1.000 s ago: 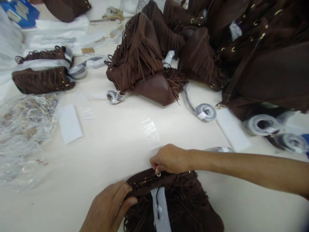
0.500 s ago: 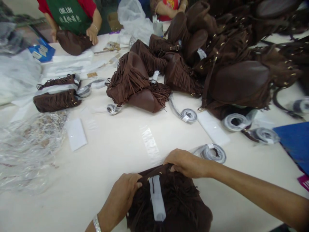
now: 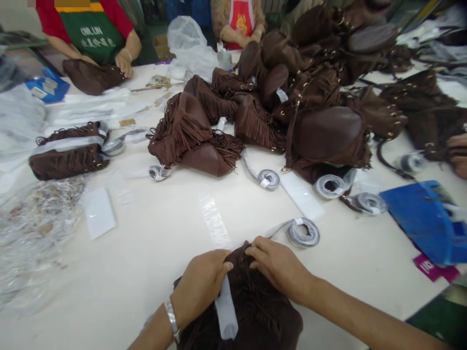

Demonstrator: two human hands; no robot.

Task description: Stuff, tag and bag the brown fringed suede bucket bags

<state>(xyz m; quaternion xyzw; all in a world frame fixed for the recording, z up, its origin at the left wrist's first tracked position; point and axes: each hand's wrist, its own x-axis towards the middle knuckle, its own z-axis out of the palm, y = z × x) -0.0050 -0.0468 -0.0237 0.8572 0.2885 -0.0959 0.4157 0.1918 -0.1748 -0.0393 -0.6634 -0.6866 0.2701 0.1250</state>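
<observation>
A dark brown fringed bag (image 3: 266, 311) lies at the near edge of the white table, its top edge turned away from me. My left hand (image 3: 204, 272) pinches the bag's upper rim near its middle, thumb toward me. Just to the right, my right hand (image 3: 273, 262) grips the same rim with bent fingers. Down the bag's front hangs a strip of white wrapping (image 3: 226, 311). Beyond the right hand lies a coiled strap in clear wrap (image 3: 303, 232), its tail running toward the bag.
Brown fringed bags (image 3: 328, 131) are heaped at the back right. A blue bin (image 3: 419, 214) stands right; clear plastic bags (image 3: 40, 233) lie left, near a white packet (image 3: 98, 214). Across the table a co-worker in a green apron (image 3: 93, 36) handles another bag (image 3: 91, 78).
My left hand has slid right along the rim, over the top of the white strip, closer to my right hand. The bag's rim is now bunched up between them. The view has shifted right.
</observation>
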